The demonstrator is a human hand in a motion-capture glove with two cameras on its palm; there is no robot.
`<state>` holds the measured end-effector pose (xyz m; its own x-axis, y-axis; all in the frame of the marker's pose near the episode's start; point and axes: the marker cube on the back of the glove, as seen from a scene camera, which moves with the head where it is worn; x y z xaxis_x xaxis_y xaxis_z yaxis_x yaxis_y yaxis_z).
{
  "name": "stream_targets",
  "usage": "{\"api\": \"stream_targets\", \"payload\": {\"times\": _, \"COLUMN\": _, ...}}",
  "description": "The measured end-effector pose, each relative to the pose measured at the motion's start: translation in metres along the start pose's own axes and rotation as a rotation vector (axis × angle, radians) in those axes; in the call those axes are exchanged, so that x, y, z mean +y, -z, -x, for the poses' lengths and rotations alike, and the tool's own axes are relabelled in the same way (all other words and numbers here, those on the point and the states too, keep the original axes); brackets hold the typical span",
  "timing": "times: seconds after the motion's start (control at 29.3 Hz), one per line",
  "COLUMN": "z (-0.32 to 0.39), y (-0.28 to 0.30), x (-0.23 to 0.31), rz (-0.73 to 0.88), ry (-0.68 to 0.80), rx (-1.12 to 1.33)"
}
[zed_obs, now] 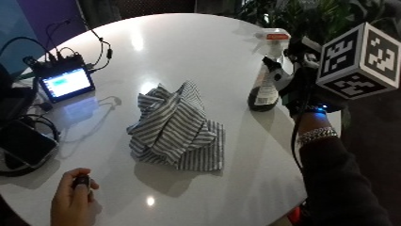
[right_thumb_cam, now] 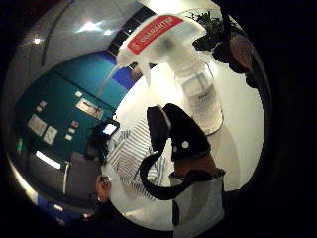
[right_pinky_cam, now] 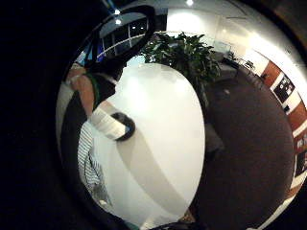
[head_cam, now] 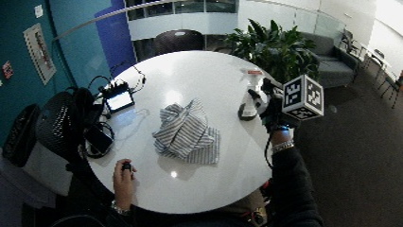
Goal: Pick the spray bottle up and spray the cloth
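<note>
Spray bottle (zed_obs: 268, 80) upright on desk (zed_obs: 188, 47); gloved right hand (zed_obs: 300, 87) alongside, fingers apparently not yet grasping it. Cloth (zed_obs: 175, 127) heaped nearby, awaiting spraying.

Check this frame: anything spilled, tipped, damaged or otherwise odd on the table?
Nothing stands out. The bottle stands upright on the table with the hand right beside it. The cloth lies crumpled in a heap mid-table, apart from the bottle, with no visible spill around either.
</note>
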<state>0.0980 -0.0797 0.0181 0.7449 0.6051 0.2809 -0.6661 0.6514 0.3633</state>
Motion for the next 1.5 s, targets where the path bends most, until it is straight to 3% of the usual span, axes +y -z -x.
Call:
{"api": "stream_targets", "payload": {"times": 0.68, "z": 0.025, "y": -0.071, "x": -0.025, "rz": -0.127, "ry": -0.191, "rx": -0.605}}
{"api": "stream_targets", "payload": {"times": 0.96, "z": 0.020, "y": -0.068, "x": -0.027, "rz": -0.317, "ry": -0.089, "rx": -0.549}}
{"api": "stream_targets", "payload": {"times": 1.3, "z": 0.052, "y": -0.035, "x": -0.045, "rz": -0.300, "ry": 0.205, "rx": -0.397}}
{"api": "stream_targets", "payload": {"times": 1.5, "z": 0.080, "y": -0.019, "x": -0.051, "rz": -0.200, "ry": 0.402, "rx": -0.290}}
